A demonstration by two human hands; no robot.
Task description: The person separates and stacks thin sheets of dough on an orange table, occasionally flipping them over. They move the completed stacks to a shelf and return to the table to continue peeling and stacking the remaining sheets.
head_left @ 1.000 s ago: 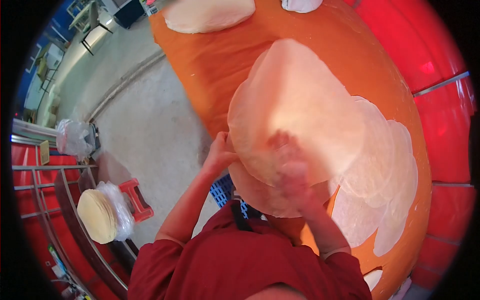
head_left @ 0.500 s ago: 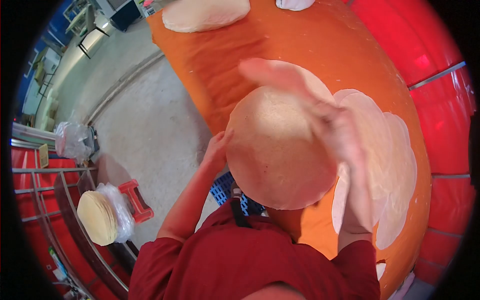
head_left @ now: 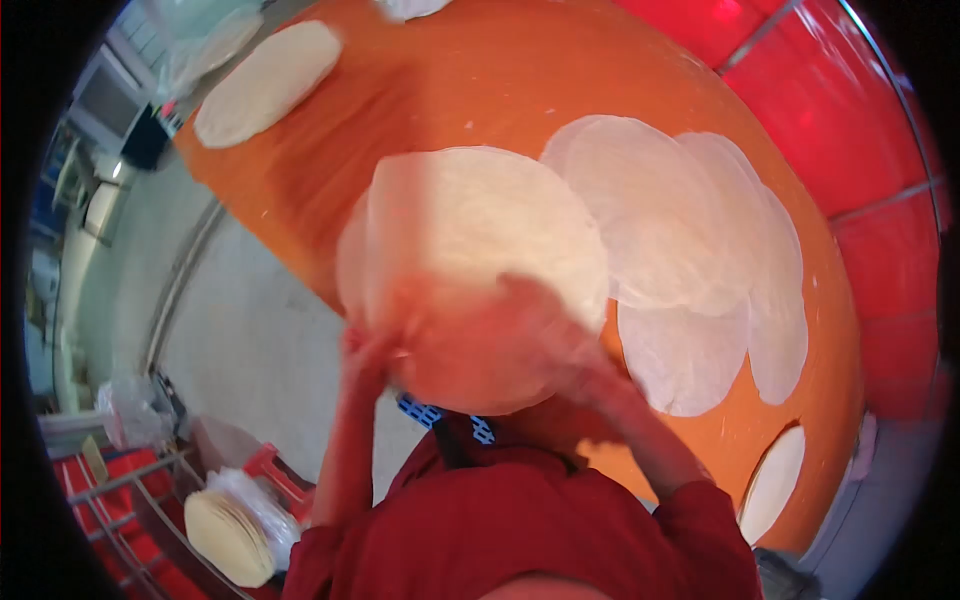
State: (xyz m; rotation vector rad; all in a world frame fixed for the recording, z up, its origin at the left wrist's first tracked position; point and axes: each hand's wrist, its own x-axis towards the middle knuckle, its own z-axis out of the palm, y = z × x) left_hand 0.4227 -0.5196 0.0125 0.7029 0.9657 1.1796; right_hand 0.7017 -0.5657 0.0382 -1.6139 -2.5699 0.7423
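Observation:
A large, thin round flatbread (head_left: pixel 510 220) lies in front of me at the near edge of the orange-covered table. Along its left side is a smeared, see-through band where a sheet seems to be moving. My left hand (head_left: pixel 372 345) is at the lower left edge, its fingers closed around the rim. Over the lower part of the round, my right hand (head_left: pixel 555 335) is smeared by motion, so its fingers cannot be made out. Just to the right, several overlapping thin sheets (head_left: pixel 680 220) are spread on the orange cloth (head_left: pixel 480 75).
Another flatbread pile (head_left: pixel 270 85) lies at the table's far left corner, and a pale round (head_left: pixel 775 485) at the near right. Lower left, stacked flatbreads (head_left: pixel 228 537) stand by a plastic bag on a rack. Red panels (head_left: pixel 790 120) border the right side.
My right hand has come down from the right side of the round to its lower middle. The view has turned, shifting the table. A blurred band now shows at the round's left side.

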